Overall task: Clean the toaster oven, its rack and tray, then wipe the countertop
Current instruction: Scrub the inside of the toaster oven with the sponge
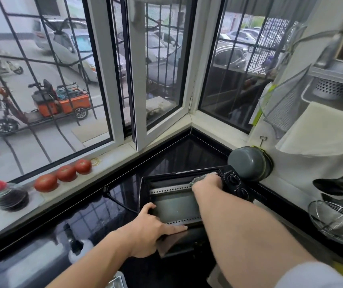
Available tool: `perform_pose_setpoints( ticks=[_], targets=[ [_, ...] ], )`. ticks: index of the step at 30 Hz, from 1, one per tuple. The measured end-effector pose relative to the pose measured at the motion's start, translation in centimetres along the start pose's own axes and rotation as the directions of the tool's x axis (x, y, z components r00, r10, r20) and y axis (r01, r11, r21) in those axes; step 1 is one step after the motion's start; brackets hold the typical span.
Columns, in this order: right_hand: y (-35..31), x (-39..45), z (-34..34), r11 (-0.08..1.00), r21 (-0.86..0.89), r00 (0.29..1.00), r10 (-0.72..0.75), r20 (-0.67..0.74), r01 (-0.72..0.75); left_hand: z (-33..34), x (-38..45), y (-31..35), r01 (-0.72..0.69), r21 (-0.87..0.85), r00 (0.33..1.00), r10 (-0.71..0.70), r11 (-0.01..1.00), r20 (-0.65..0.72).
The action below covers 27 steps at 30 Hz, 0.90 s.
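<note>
Head view looks down on a glossy black countertop (95, 213) in a window corner, where the toaster oven (189, 202), a boxy black metal unit, sits tipped onto its back with its opening facing up. Its long axis runs left to right, dials at the right end. Inside, perforated silvery strips line a dull grey cavity. Left hand (151, 229) grips the oven's near left rim, thumb hooked over the edge, fingers stretched flat along the front lip. Right hand (208, 182) reaches across to the far inner wall, fingers curled down on a grey wiry scouring pad (200, 177). Three smooth red tomatoes (62, 177) line the pale sill. A round grey pot (249, 163) leans beside the dials.
</note>
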State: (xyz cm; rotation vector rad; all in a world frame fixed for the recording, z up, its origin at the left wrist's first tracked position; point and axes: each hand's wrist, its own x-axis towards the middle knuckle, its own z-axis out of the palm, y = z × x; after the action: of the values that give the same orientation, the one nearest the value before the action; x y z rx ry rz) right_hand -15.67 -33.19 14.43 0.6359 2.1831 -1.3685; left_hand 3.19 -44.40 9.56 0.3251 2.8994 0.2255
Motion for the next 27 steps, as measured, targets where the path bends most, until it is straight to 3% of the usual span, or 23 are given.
perform_pose_setpoints(
  ticks=[1,2,3,6,10,12,14,15,17,19,20,22,23,24,25,26,27],
  targets=[
    [0.4,-0.1,0.8,0.954,0.289,0.99,0.048,0.135,-0.085,0.0,0.0,0.1,-0.009,0.015,1.0,0.01,1.0,-0.003],
    [1.0,-0.6,2.6,0.88,0.46,0.983,0.038,0.18,-0.118,-0.2,0.0,0.2,-0.01,0.028,1.0,0.01,1.0,0.008],
    [2.3,-0.8,4.4,0.916,0.402,0.987,-0.056,0.15,-0.009,-0.3,0.1,0.1,-0.011,0.039,0.999,0.01,0.999,0.031],
    [3.7,-2.2,9.3,0.889,0.446,0.91,-0.091,0.405,-0.109,-0.6,0.1,0.0,-0.037,0.099,0.997,0.029,0.994,0.075],
    [3.5,-1.1,9.5,0.879,0.401,0.838,-0.002,0.545,-0.258,0.3,0.0,-0.1,-0.034,0.054,0.999,0.032,0.998,0.035],
    [3.1,1.9,6.7,0.772,0.545,0.862,0.007,0.506,-0.326,0.2,0.1,0.1,-0.039,0.053,0.999,0.041,0.998,-0.025],
    [2.3,5.5,2.8,0.642,0.71,0.939,0.044,0.342,-0.289,0.0,-0.1,0.3,-0.021,0.01,1.0,0.021,1.0,0.003],
    [1.9,6.5,0.9,0.628,0.735,0.958,0.068,0.277,-0.257,0.1,-0.1,0.4,-0.015,-0.01,1.0,0.015,1.0,0.005],
    [1.1,8.0,-1.1,0.714,0.667,0.972,0.083,0.22,-0.212,-0.2,-0.3,0.8,-0.013,-0.006,1.0,0.013,1.0,-0.002],
    [1.0,6.4,-1.2,0.898,0.428,0.968,-0.013,0.251,-0.099,-0.1,-0.4,1.0,-0.026,0.003,1.0,0.026,1.0,0.0],
    [1.7,5.1,-0.8,0.973,0.225,0.94,-0.033,0.34,-0.047,0.2,-0.6,1.1,-0.042,0.02,0.999,0.042,0.999,-0.013],
    [2.7,2.3,-0.8,0.979,-0.096,0.835,-0.1,0.542,0.179,1.1,-1.1,1.3,-0.062,0.06,0.996,0.066,0.996,-0.062],
    [3.1,1.4,-1.0,0.885,-0.228,0.752,-0.182,0.633,0.405,1.6,-1.4,1.5,-0.063,0.08,0.993,0.07,0.995,-0.097],
    [3.1,1.1,-1.2,0.64,-0.356,0.639,-0.281,0.716,0.681,2.2,-1.7,1.6,-0.06,0.12,0.988,0.076,0.991,-0.133],
    [3.3,0.9,-1.7,0.241,-0.427,0.487,-0.325,0.811,0.872,2.9,-2.0,1.7,-0.059,0.175,0.985,0.086,0.983,-0.152],
    [3.2,0.9,-2.5,-0.173,-0.413,0.347,-0.314,0.883,0.894,3.5,-2.2,1.9,-0.057,0.23,0.983,0.096,0.971,-0.16],
    [3.0,1.2,-3.0,-0.485,-0.328,0.212,-0.279,0.937,0.811,4.0,-2.3,2.1,-0.056,0.266,0.982,0.101,0.962,-0.159]
  ],
)
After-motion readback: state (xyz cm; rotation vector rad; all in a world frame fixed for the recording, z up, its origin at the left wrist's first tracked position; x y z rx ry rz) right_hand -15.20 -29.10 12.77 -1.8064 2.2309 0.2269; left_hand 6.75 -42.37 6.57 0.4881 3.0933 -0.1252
